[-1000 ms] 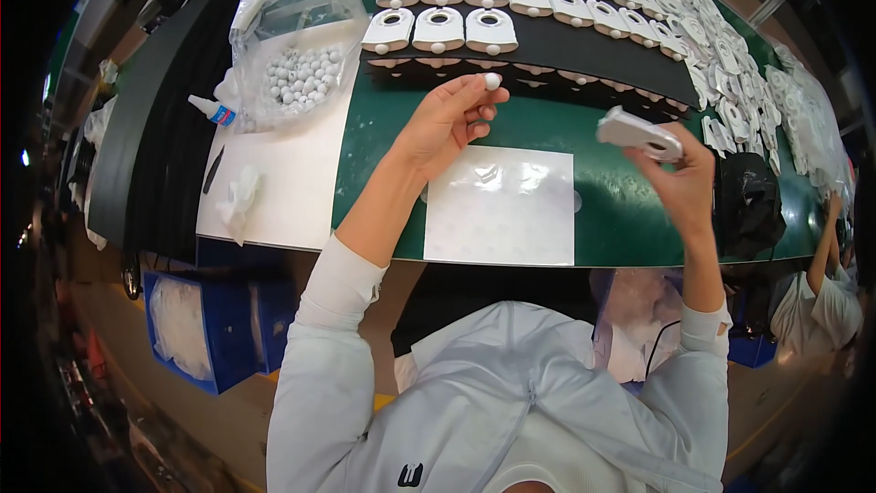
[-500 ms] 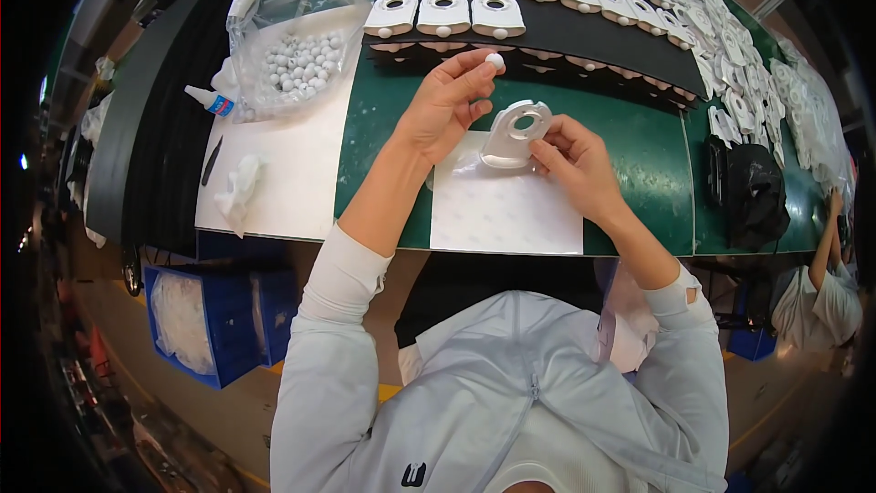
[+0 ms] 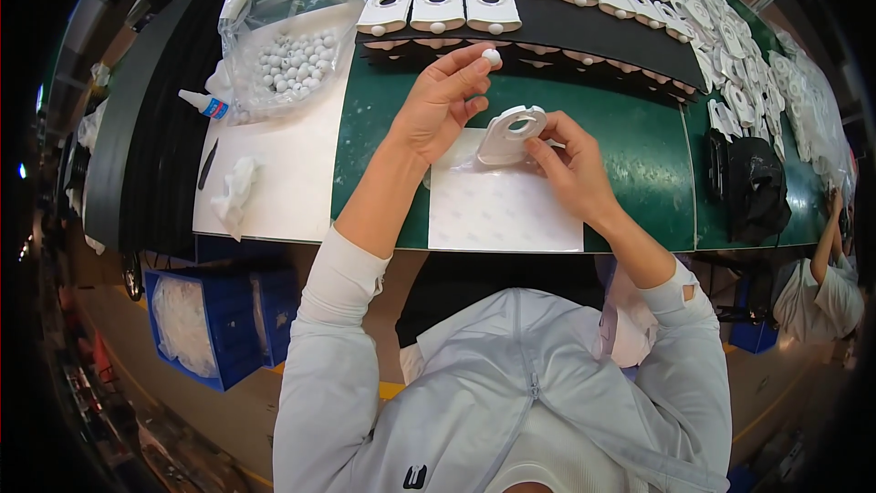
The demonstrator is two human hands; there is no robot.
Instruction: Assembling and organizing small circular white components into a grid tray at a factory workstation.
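Observation:
Between the thumb and forefinger of my left hand (image 3: 447,99) is a small white ball (image 3: 492,57). My right hand (image 3: 575,164) grips a white plastic housing (image 3: 497,140) by its right side, tilted, with its round hole near the top. Under the housing lies a white sheet (image 3: 502,210) at the table's front edge. Beyond my hands, rows of similar white housings (image 3: 438,11), each with a ball at its near end, sit on a black board (image 3: 584,35). The ball and the housing are apart.
At the left, a clear bag of white balls (image 3: 297,64) lies beside a small glue bottle (image 3: 203,104), a dark blade-like tool (image 3: 208,164) and a crumpled tissue (image 3: 237,196). Loose housings (image 3: 730,64) pile up at the right, behind a black pouch (image 3: 756,187). Another person's arm (image 3: 829,237) shows far right.
The housing in my right hand has tipped a little, its face turning more upward. My left hand still holds the ball. The whole view has shifted slightly.

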